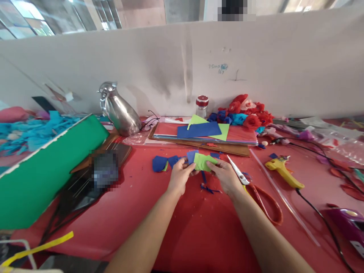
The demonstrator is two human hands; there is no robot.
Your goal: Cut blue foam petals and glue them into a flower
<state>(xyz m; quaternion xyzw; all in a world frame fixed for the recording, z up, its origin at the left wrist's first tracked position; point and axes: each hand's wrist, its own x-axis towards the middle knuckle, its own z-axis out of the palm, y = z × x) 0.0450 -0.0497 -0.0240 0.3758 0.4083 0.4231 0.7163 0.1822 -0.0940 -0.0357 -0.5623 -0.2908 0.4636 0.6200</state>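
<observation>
Broadly, the view is taken up by a red-covered table (136, 182), with a green box (51, 167) set at its left side. Light-blue paper scraps (59, 123) are seen beyond the box's ragged white rim; whether they are held inside it cannot be told. Both forearms are extended from the lower edge and angled inward, so that the left hand (180, 172) and the right hand (226, 172) are brought nearly together over the middle of the table. The thumbs are laid on top and the fingers are curled beneath. Toward the back, a stack of colored paper sheets (165, 131) is laid flat, and to its left a stainless-steel jug (123, 113) is placed, its contents hidden. Scissors (243, 178) are rested just beside the right hand, partly covered by the right forearm. Behind the stack, a clear jar (201, 110) is topped by a red lid; what is in it cannot be made out. Light-green paper pieces (201, 162), overlapped, are pinched between both hands, in front of the stack. A blue paper piece (191, 156) is seen by the left fingertips; whether it is gripped cannot be told.
</observation>
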